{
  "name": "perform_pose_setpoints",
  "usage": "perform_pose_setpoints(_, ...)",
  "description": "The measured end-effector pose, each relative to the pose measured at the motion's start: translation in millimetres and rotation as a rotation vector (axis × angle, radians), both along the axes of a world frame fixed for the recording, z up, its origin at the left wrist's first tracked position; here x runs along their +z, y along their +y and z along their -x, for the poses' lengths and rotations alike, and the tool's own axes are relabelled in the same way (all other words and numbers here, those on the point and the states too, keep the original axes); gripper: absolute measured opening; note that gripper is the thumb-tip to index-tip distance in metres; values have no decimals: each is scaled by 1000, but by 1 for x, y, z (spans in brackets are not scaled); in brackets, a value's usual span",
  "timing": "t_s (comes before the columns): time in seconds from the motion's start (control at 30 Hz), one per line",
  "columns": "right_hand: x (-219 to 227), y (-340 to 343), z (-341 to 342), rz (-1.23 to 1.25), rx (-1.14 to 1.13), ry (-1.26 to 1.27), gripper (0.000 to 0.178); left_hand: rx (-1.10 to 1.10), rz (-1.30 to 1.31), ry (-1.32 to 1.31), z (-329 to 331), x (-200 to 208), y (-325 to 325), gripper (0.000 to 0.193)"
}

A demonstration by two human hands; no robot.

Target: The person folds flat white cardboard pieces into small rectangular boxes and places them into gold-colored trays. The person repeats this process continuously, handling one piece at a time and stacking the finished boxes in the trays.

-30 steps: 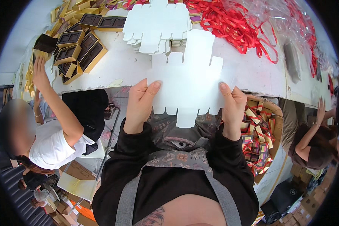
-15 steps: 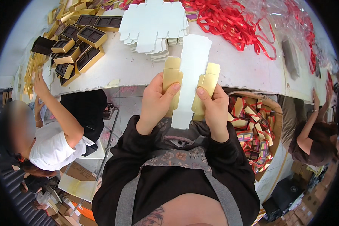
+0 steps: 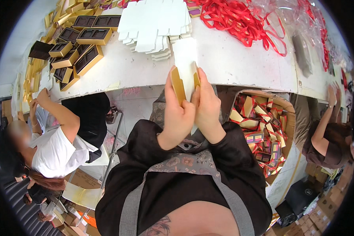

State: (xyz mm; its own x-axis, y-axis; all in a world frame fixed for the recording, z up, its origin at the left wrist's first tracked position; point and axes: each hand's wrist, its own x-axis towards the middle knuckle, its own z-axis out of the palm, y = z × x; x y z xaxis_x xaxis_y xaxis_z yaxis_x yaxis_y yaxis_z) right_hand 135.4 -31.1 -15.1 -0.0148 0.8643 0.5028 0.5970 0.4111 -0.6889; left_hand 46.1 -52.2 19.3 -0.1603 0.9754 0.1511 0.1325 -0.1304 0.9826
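Observation:
Between my hands is a cardboard box blank (image 3: 186, 57), white inside and gold outside, held over my lap at the table's front edge. Its two gold-backed sides stand folded up toward each other along the long white middle strip. My left hand (image 3: 176, 114) is wrapped along the left gold side, thumb toward the middle. My right hand (image 3: 207, 108) presses the right side, its palm covering most of it. Both thumbs nearly meet over the lower part of the blank, whose near end is mostly hidden. Just beyond lies a stack of flat white blanks (image 3: 151, 25).
Gold boxes with dark inserts (image 3: 88, 59) are heaped at the left of the table (image 3: 137, 72). Tangled red ribbons (image 3: 240, 23) lie back right, beside clear plastic bags (image 3: 303, 23). A carton of ribboned boxes (image 3: 263, 129) stands below right. People work at left (image 3: 55, 145) and right (image 3: 328, 137).
My hands have come closer together, folding the blank's sides up from nearly flat. The blank has shifted slightly left. The person at left has drawn their hands lower.

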Motion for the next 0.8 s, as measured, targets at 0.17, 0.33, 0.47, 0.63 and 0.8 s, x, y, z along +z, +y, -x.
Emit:
perform_pose_setpoints(0.17,-1,-2,-6,49,-34,-7,63,-75,-119,318,6,-11,5,77)
perform_pose_setpoints(0.33,14,-13,2,-2,63,-89,62,-174,33,-20,30,-44,30,78)
perform_pose_setpoints(0.47,18,-12,2,83,78,-13,62,-173,16,-82,31,-18,25,79)
perform_pose_setpoints(0.63,25,-3,-20,375,184,266,61,-272,2,92,39,6,17,77)
perform_pose_setpoints(0.8,27,-11,-26,567,161,249,26,-275,210,190,35,-1,4,61)
